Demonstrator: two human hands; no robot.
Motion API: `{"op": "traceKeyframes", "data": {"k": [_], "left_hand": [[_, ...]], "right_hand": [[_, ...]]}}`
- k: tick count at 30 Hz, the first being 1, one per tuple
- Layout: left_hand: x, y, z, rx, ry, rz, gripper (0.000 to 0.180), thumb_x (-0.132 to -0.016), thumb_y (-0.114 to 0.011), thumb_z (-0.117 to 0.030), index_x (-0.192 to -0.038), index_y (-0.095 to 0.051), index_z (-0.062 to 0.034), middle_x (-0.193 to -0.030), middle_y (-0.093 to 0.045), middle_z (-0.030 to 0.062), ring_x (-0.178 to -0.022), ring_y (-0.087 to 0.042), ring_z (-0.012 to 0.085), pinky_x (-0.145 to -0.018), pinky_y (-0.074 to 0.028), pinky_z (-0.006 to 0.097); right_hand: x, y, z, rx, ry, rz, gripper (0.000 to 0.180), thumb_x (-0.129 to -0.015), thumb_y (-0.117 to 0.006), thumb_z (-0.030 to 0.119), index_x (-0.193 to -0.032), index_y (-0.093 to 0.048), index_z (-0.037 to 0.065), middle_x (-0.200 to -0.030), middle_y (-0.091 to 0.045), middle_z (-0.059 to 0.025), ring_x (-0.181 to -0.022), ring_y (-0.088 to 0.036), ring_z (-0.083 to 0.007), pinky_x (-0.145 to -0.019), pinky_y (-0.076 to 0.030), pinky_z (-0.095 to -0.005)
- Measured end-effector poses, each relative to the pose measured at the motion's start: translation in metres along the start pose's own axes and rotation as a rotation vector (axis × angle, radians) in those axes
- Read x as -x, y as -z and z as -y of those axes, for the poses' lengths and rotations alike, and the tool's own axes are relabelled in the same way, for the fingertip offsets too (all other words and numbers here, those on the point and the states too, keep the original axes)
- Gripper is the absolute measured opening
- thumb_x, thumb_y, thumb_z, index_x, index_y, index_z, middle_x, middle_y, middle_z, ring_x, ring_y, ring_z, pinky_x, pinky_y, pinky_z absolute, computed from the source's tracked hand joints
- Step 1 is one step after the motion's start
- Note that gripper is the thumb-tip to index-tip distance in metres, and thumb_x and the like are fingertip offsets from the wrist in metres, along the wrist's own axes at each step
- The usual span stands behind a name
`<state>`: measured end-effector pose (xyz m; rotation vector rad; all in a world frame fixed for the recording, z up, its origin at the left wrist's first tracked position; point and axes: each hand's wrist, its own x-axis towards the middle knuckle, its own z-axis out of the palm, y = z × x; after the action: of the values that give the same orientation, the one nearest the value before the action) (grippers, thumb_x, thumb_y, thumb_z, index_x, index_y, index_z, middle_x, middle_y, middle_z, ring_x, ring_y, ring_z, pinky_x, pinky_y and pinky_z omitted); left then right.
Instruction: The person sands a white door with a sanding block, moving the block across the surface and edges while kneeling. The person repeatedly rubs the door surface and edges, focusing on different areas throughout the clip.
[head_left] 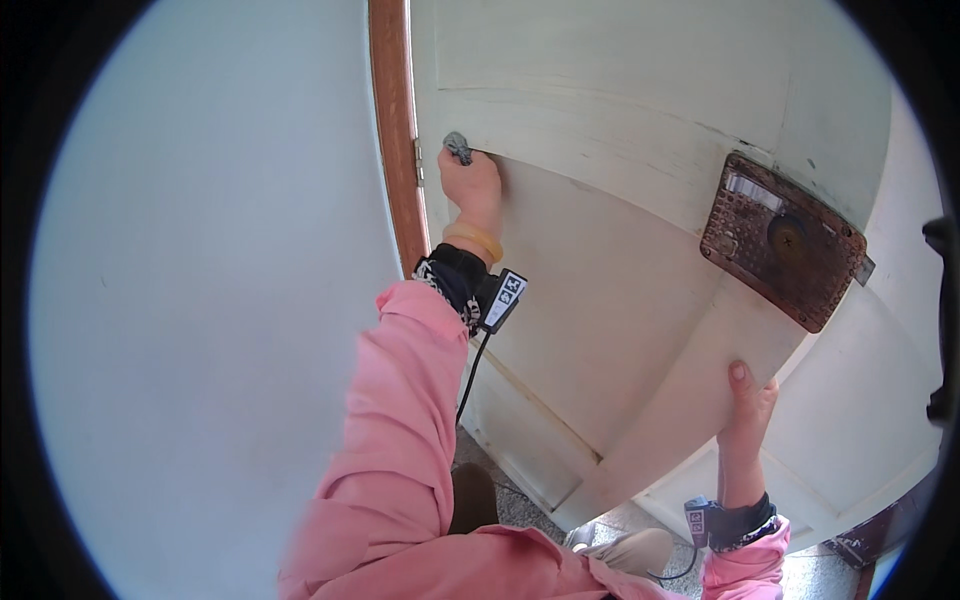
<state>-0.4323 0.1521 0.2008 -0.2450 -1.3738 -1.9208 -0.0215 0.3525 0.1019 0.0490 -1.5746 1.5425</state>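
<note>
My left hand [472, 188] is closed around a small crumpled grey rag [457, 146]. It presses near the hinge side of a white panelled door [590, 300], just below a raised rail. Only the bunched top of the rag shows above my fingers. At the door's free edge, my right hand [750, 402] grips the wood, thumb on the near face and fingers curled behind, out of sight. Above that hand, a brown rectangular lock plate [785, 242] with a round brass piece is fixed to the door, and a metal latch [866, 270] sticks out past the edge.
A reddish-brown door frame [397, 150] with a metal hinge [418, 163] runs beside a plain white wall [210, 280] on the left. Black cables [473, 378] hang from the wrist devices. Below lies a speckled floor [470, 448], with my legs close to the door.
</note>
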Motion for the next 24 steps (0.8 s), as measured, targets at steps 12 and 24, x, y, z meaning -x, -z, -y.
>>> {"op": "traceKeyframes", "data": {"k": [12, 24], "left_hand": [[0.21, -0.001, -0.088, 0.309, -0.21, 0.261, 0.061, -0.095, -0.051, 0.002, -0.152, -0.031, 0.0108, -0.142, -0.054, 0.0284, -0.135, -0.054, 0.0327, -0.113, -0.04, 0.037], [0.284, 0.02, -0.138, 0.519, -0.291, 0.623, 0.045, -0.094, -0.053, 0.003, -0.138, -0.042, 0.0076, -0.12, -0.063, 0.0271, -0.113, -0.066, 0.0345, -0.097, -0.05, 0.037]], "right_hand": [[0.0, 0.003, -0.006, 0.04, -0.015, -0.024, 0.047, -0.094, -0.075, 0.031, -0.12, -0.062, -0.005, -0.113, -0.069, -0.0104, -0.104, -0.062, -0.0166, -0.094, -0.049, -0.0318], [-0.001, 0.004, -0.011, 0.002, -0.001, -0.028, 0.043, -0.095, -0.074, 0.025, -0.124, -0.06, -0.004, -0.116, -0.069, -0.0098, -0.105, -0.063, -0.0156, -0.095, -0.05, -0.0314]]}}
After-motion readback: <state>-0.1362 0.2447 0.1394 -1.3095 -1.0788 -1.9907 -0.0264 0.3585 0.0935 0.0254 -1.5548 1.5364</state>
